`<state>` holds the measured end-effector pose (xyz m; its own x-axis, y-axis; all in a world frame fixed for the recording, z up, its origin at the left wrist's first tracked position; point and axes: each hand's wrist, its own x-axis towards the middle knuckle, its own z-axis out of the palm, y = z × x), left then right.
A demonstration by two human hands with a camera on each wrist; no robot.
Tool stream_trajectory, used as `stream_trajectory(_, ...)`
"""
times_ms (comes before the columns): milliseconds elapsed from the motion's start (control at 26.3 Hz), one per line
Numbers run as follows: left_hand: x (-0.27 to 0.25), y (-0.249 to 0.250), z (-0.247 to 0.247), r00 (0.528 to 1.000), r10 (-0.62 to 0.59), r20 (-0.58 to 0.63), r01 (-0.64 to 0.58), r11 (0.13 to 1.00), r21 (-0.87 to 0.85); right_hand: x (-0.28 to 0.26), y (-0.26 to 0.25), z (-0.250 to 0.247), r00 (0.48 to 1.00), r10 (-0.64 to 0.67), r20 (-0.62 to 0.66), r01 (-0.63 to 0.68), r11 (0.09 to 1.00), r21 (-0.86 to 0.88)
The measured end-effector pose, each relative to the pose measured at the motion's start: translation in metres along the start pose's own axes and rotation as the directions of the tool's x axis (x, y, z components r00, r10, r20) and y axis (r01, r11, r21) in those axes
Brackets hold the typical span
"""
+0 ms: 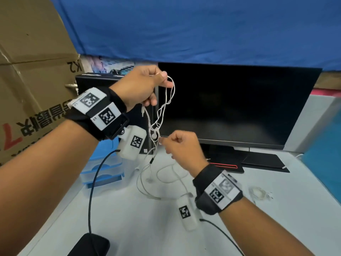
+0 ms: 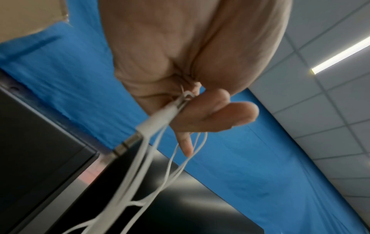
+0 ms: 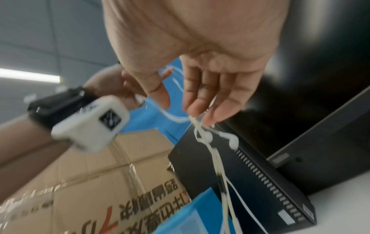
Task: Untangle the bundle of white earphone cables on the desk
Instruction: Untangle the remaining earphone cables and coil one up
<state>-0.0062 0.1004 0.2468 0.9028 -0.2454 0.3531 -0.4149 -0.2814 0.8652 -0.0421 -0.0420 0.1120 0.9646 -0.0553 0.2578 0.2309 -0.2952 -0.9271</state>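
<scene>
The tangled white earphone cables (image 1: 167,100) hang in the air in front of the monitor. My left hand (image 1: 162,80) is raised and grips their upper loops. The jack plug (image 1: 143,112) dangles below that hand and shows close up as the jack plug (image 2: 154,125) under the curled left hand (image 2: 192,98). Lower down, my right hand (image 1: 162,143) pinches a strand beside the knot (image 1: 155,133). In the right wrist view the right hand (image 3: 198,115) holds the strand just above two earbuds (image 3: 232,141). The rest of the cable (image 1: 147,182) trails onto the white desk (image 1: 147,228).
A black monitor (image 1: 236,104) stands behind the hands, with a black computer case (image 1: 97,80) to its left. A cardboard box (image 1: 33,71) fills the far left. A blue tray (image 1: 105,174) sits on the desk, and a second coiled earphone (image 1: 258,194) lies at the right.
</scene>
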Motion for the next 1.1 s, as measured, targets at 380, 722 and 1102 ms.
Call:
stream_trajectory(380,0.007,0.008,-0.018,0.999,-0.007,-0.052,0.004,0.998,-0.066,0.017,0.003,-0.008,0.978,0.117,0.174,-0.137,0.984,0.113)
stream_trajectory(722,-0.010,-0.067,0.010,0.963,-0.235,0.129,0.209,0.960,0.187,0.031,-0.040,-0.041,0.934,-0.357,-0.020,0.348,0.920,-0.180)
stream_trajectory(1102,0.006,-0.048,-0.010,0.987,-0.159,-0.019,0.160,0.983,0.087,0.007,-0.007,-0.065,0.893,0.077,0.444,0.063,0.955,-0.291)
